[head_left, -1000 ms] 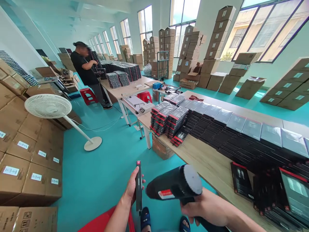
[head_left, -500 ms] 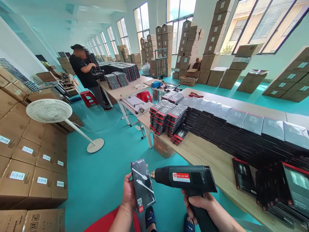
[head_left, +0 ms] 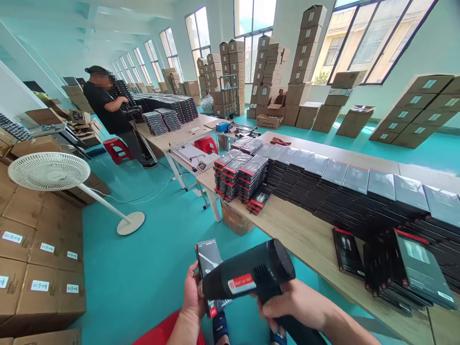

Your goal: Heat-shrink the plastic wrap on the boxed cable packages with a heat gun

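Note:
A black heat gun (head_left: 244,270) with a red and white label is gripped by its handle in my right hand (head_left: 283,304). Its nozzle points left and down, over the lower part of a slim cable box (head_left: 208,254). My left hand (head_left: 193,292) holds that box by its left side, tilted over the floor. The box is black with a picture of a cable plug and a red patch at its bottom corner. The heat gun hides the middle of the box and some left fingers. Whether the nozzle touches the box I cannot tell.
Right of my hands, a wooden table (head_left: 305,218) bears long rows of black boxes (head_left: 334,172) and wrapped stacks (head_left: 239,172). A white fan (head_left: 50,171) and carton stacks (head_left: 39,249) stand left. A red stool (head_left: 161,333) is below me. Another person (head_left: 108,108) stands farther back.
The heat gun has moved left and down, from beside the box to in front of it, its nozzle now tilted downward. The box stays in my left hand. The view has shifted to the right.

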`<state>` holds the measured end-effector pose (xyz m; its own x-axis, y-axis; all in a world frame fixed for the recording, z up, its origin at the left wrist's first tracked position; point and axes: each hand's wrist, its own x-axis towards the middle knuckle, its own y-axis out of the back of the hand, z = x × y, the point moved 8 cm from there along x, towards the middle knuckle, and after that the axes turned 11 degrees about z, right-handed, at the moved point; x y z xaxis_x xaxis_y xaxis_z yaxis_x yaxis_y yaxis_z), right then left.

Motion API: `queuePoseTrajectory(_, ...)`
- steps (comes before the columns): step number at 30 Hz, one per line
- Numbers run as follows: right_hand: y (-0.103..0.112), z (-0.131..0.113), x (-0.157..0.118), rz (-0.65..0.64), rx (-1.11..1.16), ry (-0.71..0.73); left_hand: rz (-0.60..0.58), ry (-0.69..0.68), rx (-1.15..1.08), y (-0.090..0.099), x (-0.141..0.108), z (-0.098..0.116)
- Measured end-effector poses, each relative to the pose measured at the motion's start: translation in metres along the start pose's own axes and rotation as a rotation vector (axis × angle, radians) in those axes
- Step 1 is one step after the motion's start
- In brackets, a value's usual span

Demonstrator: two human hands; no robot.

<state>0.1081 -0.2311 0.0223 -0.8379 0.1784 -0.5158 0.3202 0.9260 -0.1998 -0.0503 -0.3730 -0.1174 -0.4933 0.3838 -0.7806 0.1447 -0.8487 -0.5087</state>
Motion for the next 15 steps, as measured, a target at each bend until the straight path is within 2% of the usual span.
queuePoseTrajectory(1, -0.001, 0.001, -0.005, -0.012, -0.111, 0.015, 0.01, -0.065, -0.035, 0.003, 0.002, 0.008)
queuePoseTrajectory(3, 0.006, 0.004, -0.01, 0.078, -0.206, 0.051, -0.009, -0.177, -0.114, 0.008, 0.004, 0.026)
queuePoseTrajectory(5, 0.016, 0.012, -0.013, 0.181, -0.141, 0.055, -0.046, -0.248, -0.203, 0.012, 0.005, 0.042)
queuePoseTrajectory(7, 0.017, 0.023, -0.014, 0.166, -0.066, 0.024, -0.086, -0.287, -0.262, 0.015, 0.003, 0.052)
queuePoseTrajectory(10, 0.005, 0.035, -0.016, 0.05, -0.06, -0.026, -0.167, -0.302, -0.313, 0.009, -0.001, 0.059)
queuePoseTrajectory(15, 0.006, 0.031, -0.019, 0.148, 0.154, 0.026, -0.3, -0.314, -0.323, -0.007, -0.009, 0.06)
